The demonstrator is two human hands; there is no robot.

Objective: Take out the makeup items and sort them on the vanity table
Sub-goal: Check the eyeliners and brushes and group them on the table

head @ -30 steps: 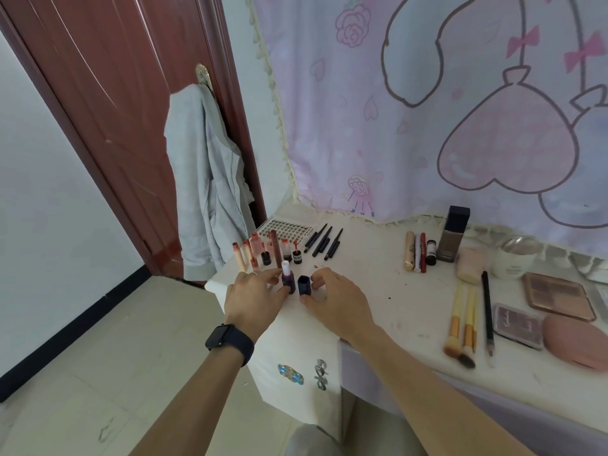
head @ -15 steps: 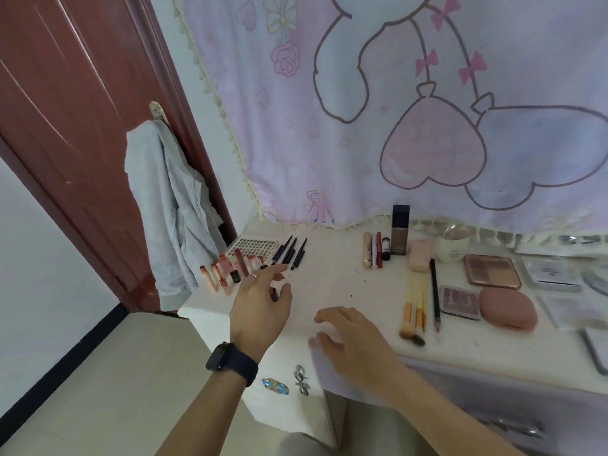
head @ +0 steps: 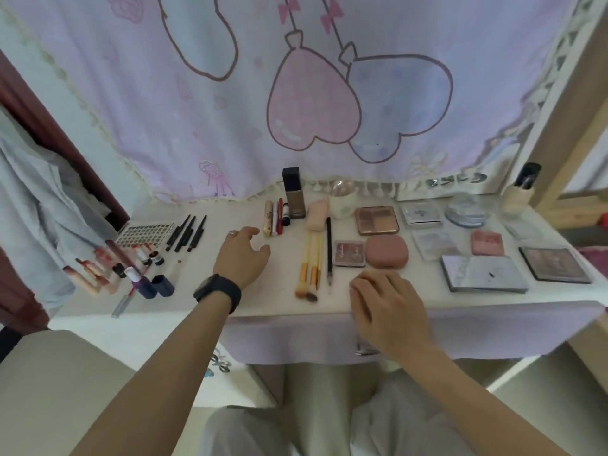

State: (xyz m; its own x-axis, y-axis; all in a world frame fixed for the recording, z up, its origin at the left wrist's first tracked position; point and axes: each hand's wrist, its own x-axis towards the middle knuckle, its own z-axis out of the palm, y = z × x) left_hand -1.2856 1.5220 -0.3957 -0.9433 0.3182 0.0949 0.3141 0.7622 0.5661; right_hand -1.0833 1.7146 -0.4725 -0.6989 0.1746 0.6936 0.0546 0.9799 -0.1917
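Makeup items [head: 386, 251] sit grouped across vanity table [head: 197, 268], L hand [head: 241, 255] empty w/ fingers loosely curled, R hand [head: 388, 304] flat, fingers together at front edge, so a careless sweep could knock brushes [head: 309, 274] off

I see lipsticks [head: 95, 269] crowding the surface's [head: 197, 284] left end, brushes [head: 309, 268] lying at centre, palettes [head: 377, 220] spread to their right, a bottle [head: 294, 195] standing behind, against the curtain [head: 230, 126].
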